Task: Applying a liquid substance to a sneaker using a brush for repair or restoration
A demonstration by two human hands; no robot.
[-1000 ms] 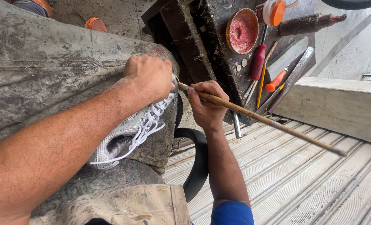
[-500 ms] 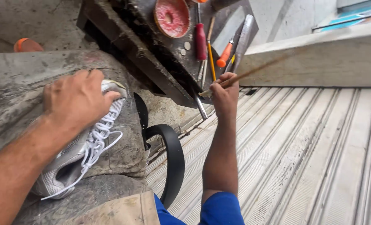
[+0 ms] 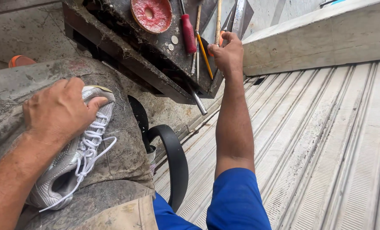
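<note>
While the ribbed metal shutter [image 3: 326, 149] fills the right of the scene, we see a grimy grey cloth [image 3: 113, 145] draped over the lap at near left. Far and centre sits a dirty dark wooden tray [image 3: 126, 51] of tools. On the cloth lies a silver-white laced sneaker [image 3: 70, 166], and our left hand [image 3: 60, 110] presses down on its toe, fingers curled over it. A black strap [image 3: 173, 162] loops just right of the cloth. Our right hand [image 3: 229, 53] reaches far to the tray's right edge, closed around something there; we cannot tell exactly what. Beside it lie a red-handled screwdriver [image 3: 188, 27] and, further left, a round red dish [image 3: 151, 15].
</note>
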